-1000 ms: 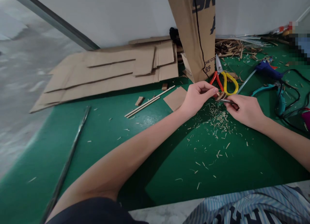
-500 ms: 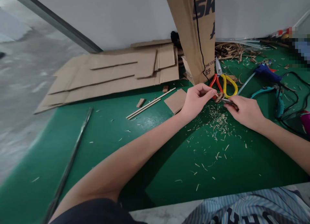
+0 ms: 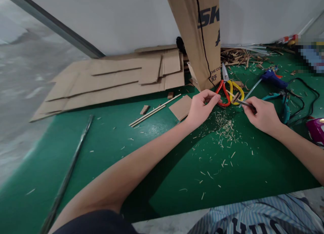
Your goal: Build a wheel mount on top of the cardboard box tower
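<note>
Gripping a slim tool [image 3: 247, 104], the right hand [image 3: 263, 114] is pointing its long axis left and slightly far, the left hand [image 3: 201, 107] showing no tellable grasp.

The green table [image 3: 106, 139] bears cardboard [image 3: 113, 77], scissors [image 3: 225, 75], sticks [image 3: 152, 112] and pale shavings [image 3: 225, 126].

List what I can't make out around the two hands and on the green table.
All in the head view:
- Left hand: its own fingers hide whether its fingertips hold anything.
- Metal tool: its far end is hidden inside the right hand.
- Brown piece: too small for its exact shape.
- Magenta object: cut off by the picture's right edge.
- Dark rod: lower end blurred.
</note>
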{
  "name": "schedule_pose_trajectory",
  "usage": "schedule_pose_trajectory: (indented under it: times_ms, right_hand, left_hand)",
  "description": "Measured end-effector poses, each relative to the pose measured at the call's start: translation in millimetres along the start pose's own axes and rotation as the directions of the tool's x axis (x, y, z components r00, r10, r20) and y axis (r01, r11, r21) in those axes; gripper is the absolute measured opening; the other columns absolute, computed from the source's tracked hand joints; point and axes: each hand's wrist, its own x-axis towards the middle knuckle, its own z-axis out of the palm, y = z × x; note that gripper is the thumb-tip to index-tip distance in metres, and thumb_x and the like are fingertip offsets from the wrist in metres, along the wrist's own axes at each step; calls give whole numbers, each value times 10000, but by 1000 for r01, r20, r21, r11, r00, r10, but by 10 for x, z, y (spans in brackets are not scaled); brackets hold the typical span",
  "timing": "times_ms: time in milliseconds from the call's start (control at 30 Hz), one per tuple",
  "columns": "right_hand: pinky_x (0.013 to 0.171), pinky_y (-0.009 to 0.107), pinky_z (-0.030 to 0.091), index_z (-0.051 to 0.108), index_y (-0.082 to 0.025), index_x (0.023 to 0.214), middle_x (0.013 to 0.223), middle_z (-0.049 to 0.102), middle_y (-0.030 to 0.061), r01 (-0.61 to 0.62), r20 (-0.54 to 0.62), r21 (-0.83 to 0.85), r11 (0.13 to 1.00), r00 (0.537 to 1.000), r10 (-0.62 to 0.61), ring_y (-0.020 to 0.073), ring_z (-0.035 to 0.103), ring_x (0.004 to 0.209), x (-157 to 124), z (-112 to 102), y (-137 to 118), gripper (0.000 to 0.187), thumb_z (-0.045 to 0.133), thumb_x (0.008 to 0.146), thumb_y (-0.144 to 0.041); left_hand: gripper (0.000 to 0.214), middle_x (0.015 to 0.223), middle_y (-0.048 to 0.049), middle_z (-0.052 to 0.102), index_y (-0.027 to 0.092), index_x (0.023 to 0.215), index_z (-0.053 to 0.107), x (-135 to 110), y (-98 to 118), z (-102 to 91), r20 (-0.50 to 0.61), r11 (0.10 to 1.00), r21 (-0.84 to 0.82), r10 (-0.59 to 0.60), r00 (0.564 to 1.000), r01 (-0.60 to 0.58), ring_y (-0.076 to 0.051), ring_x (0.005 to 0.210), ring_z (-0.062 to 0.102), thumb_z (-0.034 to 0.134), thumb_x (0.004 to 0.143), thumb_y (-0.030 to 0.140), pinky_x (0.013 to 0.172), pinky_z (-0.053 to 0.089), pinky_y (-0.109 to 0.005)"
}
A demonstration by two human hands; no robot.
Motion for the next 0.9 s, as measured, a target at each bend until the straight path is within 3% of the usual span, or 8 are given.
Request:
schedule_pose_trajectory:
  times_ms: [100, 200, 300, 400, 533, 667, 800, 900]
  right_hand:
    - [540, 278, 343, 568, -202, 851, 661, 601, 11, -51, 2, 45, 998, 999, 51, 135, 516, 554, 27, 1, 77, 134, 507, 923, -297]
    - [525, 282, 311, 518, -218, 797, 620, 545, -10, -115, 4, 87, 990, 993, 115, 123, 458, 515, 79, 32, 138, 160, 522, 919, -321]
    - [520, 289, 291, 475, -231, 763, 596, 505, -23, -166, -25, 134, 977, 985, 171, 120, 423, 497, 125, 54, 168, 178, 526, 910, -320]
    - [532, 293, 302, 470, -235, 767, 581, 482, -29, -187, -29, 160, 969, 980, 194, 124, 415, 493, 148, 51, 164, 162, 524, 900, -309]
    - [536, 297, 301, 457, -237, 769, 581, 482, -26, -210, 0, 159, 965, 977, 213, 134, 429, 497, 150, 45, 149, 170, 527, 899, -321]
    - [538, 299, 292, 447, -234, 770, 603, 509, -15, -217, 26, 133, 967, 976, 215, 134, 422, 504, 144, 58, 152, 183, 526, 901, -336]
    - [531, 299, 271, 467, -230, 775, 625, 537, -2, -243, 46, 89, 966, 970, 240, 133, 410, 512, 144, 63, 145, 179, 509, 909, -341]
    - [530, 298, 260, 505, -224, 792, 642, 558, 10, -257, 80, 52, 965, 964, 252, 140, 430, 531, 147, 64, 129, 176, 507, 911, -354]
  left_hand:
    - [191, 853, -51, 752, 172, 903, 661, 21, 33, -47, 24, 991, 122, 51, 998, -54, -133, 776, 691, 530, 974, 291, 713, 546, -265]
    - [222, 933, -65, 759, 168, 961, 691, 2, 167, -73, 245, 921, 298, 180, 953, -251, -169, 868, 693, 544, 980, 334, 812, 547, -320]
    - [367, 1216, -103, 730, 167, 1173, 675, -122, 359, -23, 594, 764, 321, 297, 748, -559, -258, 1205, 631, 575, 970, 456, 1044, 479, -442]
    - [644, 1494, -122, 556, 158, 1413, 533, -350, 520, 81, 800, 642, 253, 282, 530, -724, -298, 1458, 420, 525, 953, 609, 1225, 274, -541]
    - [726, 1564, -104, 475, 161, 1481, 464, -613, 644, 189, 869, 559, 182, 293, 398, -809, -288, 1516, 329, 445, 959, 665, 1273, 140, -547]
    - [614, 1460, -104, 588, 166, 1383, 559, -575, 709, 177, 824, 497, 260, 334, 458, -828, -301, 1431, 451, 471, 973, 614, 1218, 284, -537]
    - [328, 1117, -134, 729, 145, 1102, 681, -287, 619, -114, 690, 415, 633, 78, 719, -653, -300, 1060, 681, 572, 969, 424, 925, 523, -452]
    - [294, 902, -111, 732, 157, 974, 681, -92, 399, -491, 565, 269, 805, -72, 822, -529, -276, 834, 698, 584, 944, 433, 730, 538, -374]
